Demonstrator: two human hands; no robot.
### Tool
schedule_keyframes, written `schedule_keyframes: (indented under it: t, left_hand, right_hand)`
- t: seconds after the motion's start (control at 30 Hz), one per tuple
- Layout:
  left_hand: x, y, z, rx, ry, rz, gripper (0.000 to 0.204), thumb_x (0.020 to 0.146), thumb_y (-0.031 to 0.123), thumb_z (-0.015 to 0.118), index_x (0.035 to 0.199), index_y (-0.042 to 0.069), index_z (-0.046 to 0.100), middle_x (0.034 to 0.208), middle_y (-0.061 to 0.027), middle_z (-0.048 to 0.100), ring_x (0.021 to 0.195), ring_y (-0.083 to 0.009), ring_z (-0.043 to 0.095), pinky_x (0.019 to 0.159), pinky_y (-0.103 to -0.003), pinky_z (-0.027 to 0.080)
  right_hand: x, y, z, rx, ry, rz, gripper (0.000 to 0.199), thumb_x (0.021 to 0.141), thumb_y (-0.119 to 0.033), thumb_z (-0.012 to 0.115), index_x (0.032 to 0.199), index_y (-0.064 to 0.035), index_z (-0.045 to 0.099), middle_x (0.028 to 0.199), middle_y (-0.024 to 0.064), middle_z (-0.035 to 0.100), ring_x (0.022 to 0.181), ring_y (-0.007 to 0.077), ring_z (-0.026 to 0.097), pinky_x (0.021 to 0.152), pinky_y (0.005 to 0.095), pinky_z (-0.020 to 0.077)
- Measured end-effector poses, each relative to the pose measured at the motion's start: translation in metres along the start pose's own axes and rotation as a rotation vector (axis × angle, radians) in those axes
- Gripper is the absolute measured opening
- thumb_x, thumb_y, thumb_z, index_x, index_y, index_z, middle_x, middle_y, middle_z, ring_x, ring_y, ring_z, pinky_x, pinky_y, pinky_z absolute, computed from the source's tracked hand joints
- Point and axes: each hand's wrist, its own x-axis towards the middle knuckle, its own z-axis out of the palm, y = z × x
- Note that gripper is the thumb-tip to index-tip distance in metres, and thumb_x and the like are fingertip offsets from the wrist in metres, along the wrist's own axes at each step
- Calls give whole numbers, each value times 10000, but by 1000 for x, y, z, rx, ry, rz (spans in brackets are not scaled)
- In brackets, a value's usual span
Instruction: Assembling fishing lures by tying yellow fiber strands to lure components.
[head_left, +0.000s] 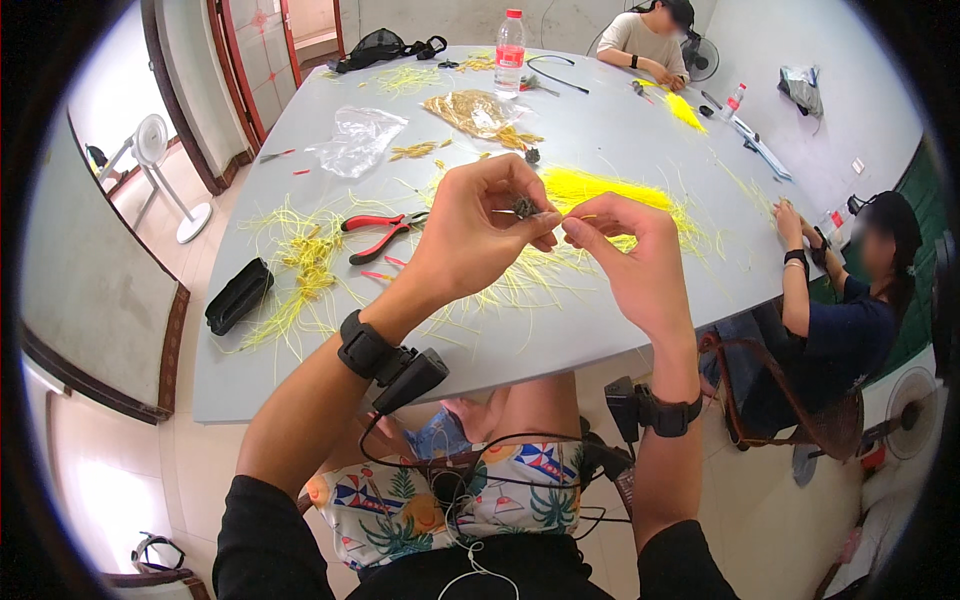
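Above the near middle of the table, my left hand (485, 225) is closed, its thumb and fingers holding a small dark grey lump (523, 207). My right hand (643, 262) is pinched close by, its fingertips almost meeting those of the left. What the right fingers grip is too small to make out; a yellowish bit shows beside them. Behind and below both hands spreads a bundle of bright yellow strands (612, 190). Red-handled pliers (380, 235) lie just left of my left hand. Further left is a tangled heap of yellow strands with knotted-looking middles (312, 258).
A black case (240, 296) sits at the table's left edge. Beyond are a clear plastic bag (358, 140), a bag of tan pieces (470, 113) and a water bottle (509, 55). Two people sit at the table's far and right sides. Cables hang across my lap.
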Motion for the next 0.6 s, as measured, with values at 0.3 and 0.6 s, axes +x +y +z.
schedule_keyframes:
  t: [0.3,0.6]
  left_hand:
    - [-1,-1,2,364,-1,43,48,932,-63,751,976,-74,736,899,-105,766,796,-149,764,714,-288,635]
    - [-1,-4,-2,570,96,249,132,820,-159,705,898,-58,735,795,-115,744,679,-139,717,609,-274,556]
  right_hand:
    - [0,-5,8,-75,-32,-8,141,980,-121,723,965,19,713,854,142,765,746,209,736,681,324,545]
    - [-2,-11,24,-212,68,-130,111,910,-102,730,887,-3,686,788,124,722,674,224,709,606,347,521]
